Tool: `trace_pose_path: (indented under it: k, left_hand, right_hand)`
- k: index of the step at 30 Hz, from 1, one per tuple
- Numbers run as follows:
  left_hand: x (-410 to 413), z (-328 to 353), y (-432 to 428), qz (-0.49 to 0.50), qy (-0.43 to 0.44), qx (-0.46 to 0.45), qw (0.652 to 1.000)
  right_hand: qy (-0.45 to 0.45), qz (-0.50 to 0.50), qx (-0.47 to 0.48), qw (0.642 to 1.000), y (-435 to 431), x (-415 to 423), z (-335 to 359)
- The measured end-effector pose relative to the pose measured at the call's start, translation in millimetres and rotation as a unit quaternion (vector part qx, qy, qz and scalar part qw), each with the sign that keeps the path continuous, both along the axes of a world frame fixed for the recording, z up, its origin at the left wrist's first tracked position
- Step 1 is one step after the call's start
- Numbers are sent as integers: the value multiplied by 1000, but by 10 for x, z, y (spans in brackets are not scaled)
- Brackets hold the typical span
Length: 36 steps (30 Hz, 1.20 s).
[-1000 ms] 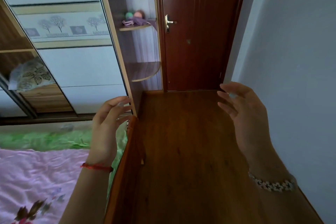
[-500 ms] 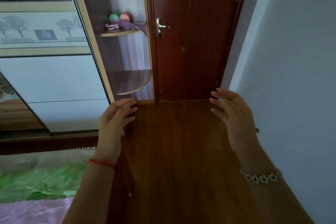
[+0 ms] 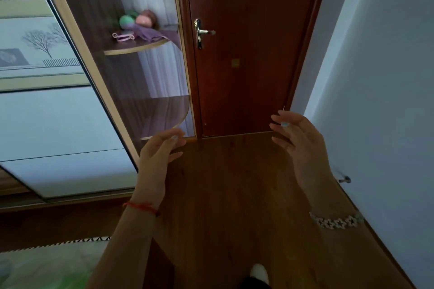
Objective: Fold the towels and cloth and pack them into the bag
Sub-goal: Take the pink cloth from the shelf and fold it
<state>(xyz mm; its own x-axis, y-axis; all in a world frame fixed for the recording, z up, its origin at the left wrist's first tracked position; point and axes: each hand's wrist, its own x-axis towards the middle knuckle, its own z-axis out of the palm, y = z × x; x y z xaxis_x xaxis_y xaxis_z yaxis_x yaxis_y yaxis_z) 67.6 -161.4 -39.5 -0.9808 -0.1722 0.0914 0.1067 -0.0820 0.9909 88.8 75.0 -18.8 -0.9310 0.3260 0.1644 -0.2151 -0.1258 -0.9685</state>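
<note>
No towel, cloth or bag for the task shows in the head view. My left hand [image 3: 156,157] is raised in front of me with relaxed, slightly bent fingers and holds nothing; a red string sits on its wrist. My right hand [image 3: 299,142] is raised at about the same height, fingers loosely bent, palm facing left, holding nothing; a beaded bracelet circles its wrist. Both hands hover over the wooden floor [image 3: 234,195].
A closed dark red door [image 3: 244,54] with a metal handle [image 3: 203,31] stands ahead. Left of it are curved corner shelves [image 3: 141,46] with a purple cloth and small balls, then a sliding wardrobe [image 3: 47,112]. A white wall [image 3: 375,77] runs along the right. A bed corner [image 3: 47,263] sits lower left.
The view has moved forward and right toward the door; the bed has slid almost out of sight at lower left. Both hands stay raised and hold nothing.
</note>
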Motion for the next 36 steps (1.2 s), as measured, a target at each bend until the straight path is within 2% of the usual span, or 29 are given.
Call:
trace_pose_path:
  k: [7, 18, 31, 36]
  left_hand:
    - [-999, -116, 236, 22, -20, -2, 1000]
    - [-2430, -18, 698, 73, -19, -7, 997]
    - [-3876, -59, 473, 95, 8, 9, 995]
    - [-4518, -11, 202, 100, 5, 44, 994]
  right_hand:
    - [-9, 36, -24, 999, 202, -1130, -85]
    - [-26, 104, -6, 994, 514, -2792, -69]
    - [-27, 135, 15, 990, 196, -4245, -100]
    - [-20, 135, 20, 990, -106, -4892, 4]
